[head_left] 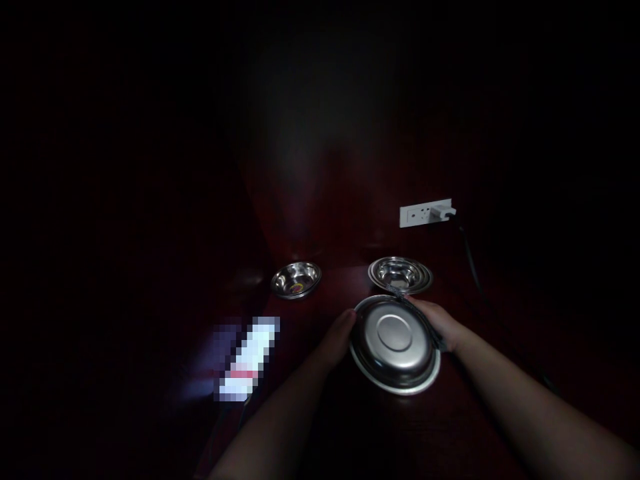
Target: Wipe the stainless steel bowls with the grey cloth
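In a very dark scene I hold a steel bowl (395, 343) upside down, its flat base facing up, over a dark reddish table (325, 200). My left hand (337, 340) grips its left rim, fingers curled at the edge. My right hand (437, 321) grips its right rim, together with a thin dark thing that I cannot make out. Just behind it a stack of steel bowls (400, 274) stands upright. A single steel bowl (296, 279) with something coloured inside sits further left.
A white power strip (425, 214) lies at the back right with a plug in it and a black cable (473, 267) running toward me. A bright blurred rectangle (249, 359) glows at the left. Everything else is in darkness.
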Motion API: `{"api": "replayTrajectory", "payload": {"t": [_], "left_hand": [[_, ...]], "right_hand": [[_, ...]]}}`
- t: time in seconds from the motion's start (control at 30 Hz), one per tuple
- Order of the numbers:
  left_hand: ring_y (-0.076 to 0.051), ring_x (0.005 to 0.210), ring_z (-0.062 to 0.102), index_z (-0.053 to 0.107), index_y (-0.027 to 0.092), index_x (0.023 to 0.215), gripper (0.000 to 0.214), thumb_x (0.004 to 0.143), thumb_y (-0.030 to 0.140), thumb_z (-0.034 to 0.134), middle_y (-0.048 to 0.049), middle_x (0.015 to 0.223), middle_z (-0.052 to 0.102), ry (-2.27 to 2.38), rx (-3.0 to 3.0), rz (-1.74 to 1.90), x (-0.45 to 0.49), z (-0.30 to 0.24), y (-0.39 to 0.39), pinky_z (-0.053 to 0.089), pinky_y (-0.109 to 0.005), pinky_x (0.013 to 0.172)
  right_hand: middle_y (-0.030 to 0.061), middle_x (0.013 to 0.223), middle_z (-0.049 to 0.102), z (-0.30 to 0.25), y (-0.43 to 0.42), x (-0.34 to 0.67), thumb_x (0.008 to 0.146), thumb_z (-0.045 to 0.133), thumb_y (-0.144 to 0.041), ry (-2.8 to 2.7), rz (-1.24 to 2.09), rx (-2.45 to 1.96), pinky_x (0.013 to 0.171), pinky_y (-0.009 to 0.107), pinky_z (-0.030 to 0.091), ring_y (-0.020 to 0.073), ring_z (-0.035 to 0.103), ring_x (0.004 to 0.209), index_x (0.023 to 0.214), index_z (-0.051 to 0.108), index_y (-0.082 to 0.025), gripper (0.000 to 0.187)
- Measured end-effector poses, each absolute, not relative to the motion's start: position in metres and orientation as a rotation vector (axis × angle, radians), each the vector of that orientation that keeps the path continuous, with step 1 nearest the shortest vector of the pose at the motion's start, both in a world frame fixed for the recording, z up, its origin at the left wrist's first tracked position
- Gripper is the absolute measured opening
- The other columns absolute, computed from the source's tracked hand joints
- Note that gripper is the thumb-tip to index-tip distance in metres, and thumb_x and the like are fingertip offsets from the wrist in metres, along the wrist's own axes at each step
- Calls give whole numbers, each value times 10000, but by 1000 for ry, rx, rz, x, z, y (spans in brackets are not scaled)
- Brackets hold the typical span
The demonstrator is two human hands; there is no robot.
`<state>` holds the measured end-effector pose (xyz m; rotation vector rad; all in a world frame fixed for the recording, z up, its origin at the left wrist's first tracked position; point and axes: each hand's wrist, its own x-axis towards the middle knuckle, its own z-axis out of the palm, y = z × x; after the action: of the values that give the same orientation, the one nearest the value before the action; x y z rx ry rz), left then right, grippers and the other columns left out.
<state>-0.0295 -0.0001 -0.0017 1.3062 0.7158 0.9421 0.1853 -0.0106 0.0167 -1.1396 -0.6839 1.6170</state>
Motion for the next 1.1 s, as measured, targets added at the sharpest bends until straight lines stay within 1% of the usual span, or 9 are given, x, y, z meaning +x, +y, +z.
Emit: {"api": "replayTrajectory", "payload": {"t": [0.13, 0.27, 0.33, 0.43, 0.5, 0.57, 0.63, 0.8, 1.1], "left_hand": [[-188, 876, 583, 598, 117, 996, 525, 833, 576, 405, -92, 970, 645, 842, 1459, 957, -36, 0, 2, 429, -326, 818], [-126, 699, 550, 552, 159, 1007, 388, 815, 489, 481, -30, 816, 603, 1235, 1698, 1067, -50, 22, 18, 429, -254, 659], [-116, 678, 532, 545, 174, 1003, 349, 800, 456, 510, -17, 785, 584, 1385, 1964, 1052, -61, 43, 33, 424, -242, 661], [-145, 776, 563, 553, 214, 1014, 338, 768, 447, 551, -30, 886, 617, 1633, 2448, 674, -82, 75, 60, 417, -258, 715], [-185, 890, 572, 548, 214, 1050, 396, 748, 470, 560, -60, 1027, 619, 1792, 2632, 202, -95, 91, 78, 419, -274, 750], [-198, 856, 589, 603, 210, 948, 366, 659, 428, 655, -57, 967, 647, 1775, 2633, -26, -107, 100, 91, 425, -269, 722], [-180, 782, 597, 632, 230, 845, 267, 630, 382, 676, -23, 856, 664, 1739, 2621, -189, -116, 104, 99, 423, -249, 675], [-173, 752, 600, 654, 223, 817, 234, 639, 374, 640, -36, 851, 669, 1725, 2633, -371, -122, 107, 105, 418, -235, 649], [-184, 757, 610, 674, 197, 827, 207, 654, 290, 609, -62, 854, 675, 1687, 2652, -461, -120, 107, 118, 437, -241, 664]], "right_hand": [[121, 756, 721, 18, -11, 184, 847, 554, -301, -672, 1619, -1149, 671, 311, 539, 215, 686, 662, 1010, 642, -65, 300], [126, 763, 721, 19, -12, 183, 847, 555, -308, -675, 1630, -1132, 672, 318, 539, 216, 687, 663, 1031, 636, -63, 317], [125, 758, 720, 19, -11, 183, 848, 554, -306, -683, 1641, -1114, 676, 315, 538, 213, 686, 660, 1032, 636, -62, 317], [123, 744, 719, 18, -11, 183, 853, 544, -314, -679, 1656, -1110, 663, 313, 538, 209, 682, 640, 1025, 640, -61, 320], [121, 736, 718, 19, -11, 183, 856, 537, -316, -675, 1652, -1110, 654, 313, 537, 208, 678, 627, 1019, 643, -63, 319], [119, 736, 719, 19, -11, 183, 856, 537, -314, -682, 1642, -1108, 652, 312, 536, 208, 677, 627, 1019, 642, -65, 316], [116, 744, 720, 18, -11, 184, 852, 544, -317, -695, 1642, -1106, 660, 315, 534, 209, 678, 638, 1026, 637, -68, 318], [103, 758, 723, 13, -8, 186, 851, 548, -308, -699, 1655, -1085, 695, 317, 530, 205, 681, 661, 1029, 636, -81, 302], [106, 783, 726, 9, -6, 187, 840, 561, -343, -714, 1658, -1090, 713, 338, 528, 220, 682, 677, 1038, 643, -94, 329]]}}
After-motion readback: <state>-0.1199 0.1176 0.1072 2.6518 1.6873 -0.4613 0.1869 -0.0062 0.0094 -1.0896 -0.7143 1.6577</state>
